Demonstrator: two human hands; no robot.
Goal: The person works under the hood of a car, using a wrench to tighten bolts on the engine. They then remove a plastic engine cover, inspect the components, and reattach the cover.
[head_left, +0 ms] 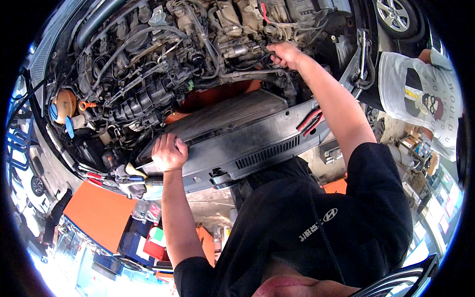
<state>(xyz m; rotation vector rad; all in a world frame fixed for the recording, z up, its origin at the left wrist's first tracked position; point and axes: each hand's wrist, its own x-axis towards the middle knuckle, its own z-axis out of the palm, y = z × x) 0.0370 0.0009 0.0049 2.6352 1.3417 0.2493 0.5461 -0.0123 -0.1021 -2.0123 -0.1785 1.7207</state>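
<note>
My left hand [170,153] is closed over the edge of the black front panel [257,133], fingers curled toward the radiator [232,116]. Deeper in the engine bay, my right hand [284,53] reaches among the parts of the dirty engine [217,29]. Its fingers are bent and pressed together beside a metal cylindrical part [239,50]; what they grip, if anything, is too small and hidden to name. Red-and-black-handled pliers [310,122] lie on the panel below my right forearm.
A tan round reservoir [65,106] and an orange loop handle [87,105] stand at the bay's left. Gloves [132,180] lie at the front corner. An orange-topped surface [99,213] is lower left. Another person in a white shirt [418,94] stands at right, near a car wheel [394,15].
</note>
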